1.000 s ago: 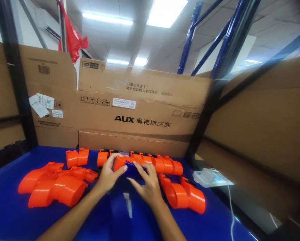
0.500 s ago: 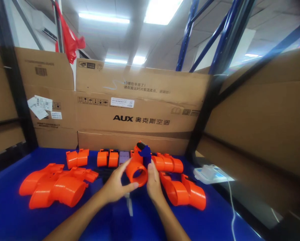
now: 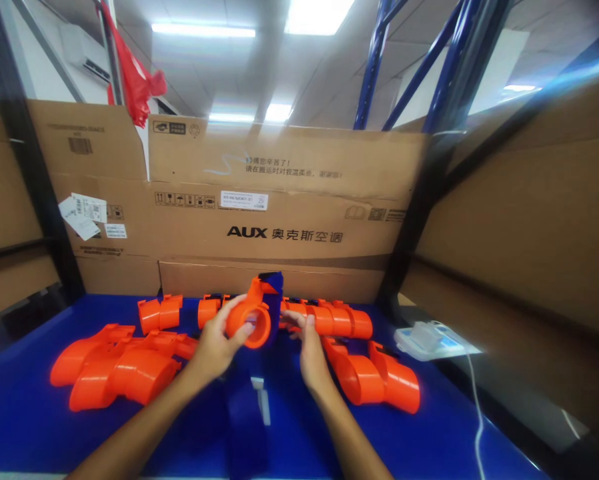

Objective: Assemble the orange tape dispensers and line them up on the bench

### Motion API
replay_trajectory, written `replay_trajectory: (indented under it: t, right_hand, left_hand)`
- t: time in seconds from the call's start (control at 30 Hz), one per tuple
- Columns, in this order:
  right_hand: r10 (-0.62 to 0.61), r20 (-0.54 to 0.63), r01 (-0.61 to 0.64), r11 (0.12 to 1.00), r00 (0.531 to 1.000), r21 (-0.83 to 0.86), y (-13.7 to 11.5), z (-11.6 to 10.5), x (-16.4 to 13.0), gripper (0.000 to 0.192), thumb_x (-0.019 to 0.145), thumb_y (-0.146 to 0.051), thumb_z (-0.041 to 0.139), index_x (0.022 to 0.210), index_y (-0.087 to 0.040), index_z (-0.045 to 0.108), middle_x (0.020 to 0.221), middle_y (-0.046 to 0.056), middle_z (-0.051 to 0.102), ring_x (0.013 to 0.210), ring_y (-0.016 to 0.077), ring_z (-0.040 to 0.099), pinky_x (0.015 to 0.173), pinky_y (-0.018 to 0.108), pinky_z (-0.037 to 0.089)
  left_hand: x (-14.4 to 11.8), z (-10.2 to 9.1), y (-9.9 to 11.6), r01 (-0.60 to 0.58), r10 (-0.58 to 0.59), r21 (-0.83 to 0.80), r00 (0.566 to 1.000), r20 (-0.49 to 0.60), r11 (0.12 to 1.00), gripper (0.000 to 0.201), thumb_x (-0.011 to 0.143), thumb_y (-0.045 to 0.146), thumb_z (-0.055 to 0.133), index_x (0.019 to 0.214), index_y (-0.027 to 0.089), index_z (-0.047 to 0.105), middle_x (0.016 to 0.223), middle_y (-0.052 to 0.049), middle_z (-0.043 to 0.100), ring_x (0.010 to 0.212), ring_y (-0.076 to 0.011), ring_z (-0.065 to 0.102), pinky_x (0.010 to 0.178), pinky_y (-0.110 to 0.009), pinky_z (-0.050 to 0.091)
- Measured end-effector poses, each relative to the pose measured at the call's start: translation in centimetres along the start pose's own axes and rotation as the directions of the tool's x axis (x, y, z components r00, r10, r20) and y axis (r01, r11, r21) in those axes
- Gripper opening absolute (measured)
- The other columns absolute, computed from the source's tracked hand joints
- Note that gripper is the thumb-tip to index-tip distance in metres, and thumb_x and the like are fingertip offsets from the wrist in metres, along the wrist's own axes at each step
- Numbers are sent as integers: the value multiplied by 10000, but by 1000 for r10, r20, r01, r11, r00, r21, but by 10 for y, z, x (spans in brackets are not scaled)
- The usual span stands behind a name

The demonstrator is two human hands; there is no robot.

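I have the left hand [image 3: 215,345] gripping an orange cuff [image 3: 252,304], the right hand [image 3: 311,348] open nearby, fingers slightly curved

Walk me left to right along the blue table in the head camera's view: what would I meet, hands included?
Orange pile → left hand → held orange part → right hand → front orange pair → white device.

Workshop-like workspace: a blue-covered table [image 3: 24,427] bearing many orange plastic parts [image 3: 142,377], cardboard walls [image 3: 199,230], blue metal rack posts [image 3: 373,63], ceiling strip lights [image 3: 203,30].
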State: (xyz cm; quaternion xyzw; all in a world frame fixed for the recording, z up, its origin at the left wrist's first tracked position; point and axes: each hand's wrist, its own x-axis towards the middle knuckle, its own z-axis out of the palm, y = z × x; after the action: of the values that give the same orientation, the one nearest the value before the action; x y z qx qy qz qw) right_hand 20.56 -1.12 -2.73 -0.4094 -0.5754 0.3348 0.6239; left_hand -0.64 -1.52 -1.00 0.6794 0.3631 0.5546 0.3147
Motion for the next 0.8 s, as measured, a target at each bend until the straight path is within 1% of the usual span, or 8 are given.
replay_trajectory:
  t: [0.1, 0.2, 0.3, 0.37, 0.47, 0.6, 0.7, 0.8]
  right_hand:
    - [-3, -6, 2, 999, 1000, -49, 0, -1, 0, 706, 951, -689, 204, 1039, -217, 721, 1083, 86, 729, 1010, 277, 636, 877, 408, 452]
    - [-22, 19, 23, 998, 1000, -60, -1, 0, -1, 692, 948, -691, 220, 1025, -222, 724, 1074, 87, 728, 984, 272, 630, 870, 397, 443]
    - [-26, 31, 28, 997, 999, -76, -2, 2, -2, 684, 951, -683, 224, 1021, -227, 729, 1079, 88, 725, 1006, 276, 621, 871, 390, 441]
    - [-30, 36, 33, 995, 999, -96, -3, 2, -2, 690, 953, -682, 218, 1013, -226, 733, 1072, 90, 726, 1013, 277, 620, 874, 388, 443]
    - [-65, 11, 66, 988, 998, -138, -4, 1, -3, 673, 955, -676, 240, 1029, -218, 729, 1085, 94, 719, 1013, 273, 621, 887, 386, 448]
    - [-114, -15, 109, 977, 993, -185, -3, 0, -5, 633, 971, -644, 260, 1061, -208, 710, 1106, 99, 706, 1027, 262, 619, 932, 386, 438]
    - [-123, -16, 117, 973, 992, -198, -2, -1, -5, 635, 975, -639, 247, 1046, -208, 707, 1083, 99, 707, 1028, 260, 615, 947, 386, 436]
    - [-125, -16, 119, 973, 992, -199, -2, -1, -5, 638, 973, -643, 245, 1062, -208, 703, 1086, 100, 705, 1016, 260, 618, 949, 391, 439]
  left_hand:
    - [9, -42, 3, -1, 25, 180, 991, -132, 984, 594, 843, 495, 611, 1357, 213, 516, 1193, -91, 697, 1001, -268, 686, 874, -382, 541]
    - [20, -95, 5, 30, 68, 441, 976, -206, 897, 584, 841, 528, 574, 1327, 205, 544, 1139, -79, 716, 965, -268, 688, 863, -379, 527]
    - [32, -139, 7, 116, 49, 693, 976, -214, 712, 538, 851, 563, 528, 1291, 256, 572, 1077, -44, 734, 970, -272, 685, 859, -358, 502]
    - [38, -154, 6, 161, 4, 814, 980, -197, 558, 537, 867, 581, 490, 1303, 276, 561, 1036, -55, 742, 983, -300, 684, 828, -358, 490]
    - [45, -156, 1, 166, -107, 915, 985, -136, 367, 561, 875, 603, 455, 1336, 292, 525, 1013, -83, 745, 968, -331, 689, 786, -365, 475]
    - [51, -141, -10, 127, -183, 966, 979, -86, 226, 579, 892, 622, 390, 1352, 287, 501, 1023, -114, 745, 965, -349, 689, 781, -388, 461]
    - [54, -132, -18, 119, -198, 981, 976, -87, 156, 606, 901, 612, 352, 1343, 229, 510, 990, -144, 748, 945, -350, 692, 788, -401, 456]
    - [59, -129, -26, 60, -146, 987, 989, -38, 150, 610, 904, 593, 333, 1276, 170, 568, 960, -165, 749, 960, -329, 689, 901, -415, 420]
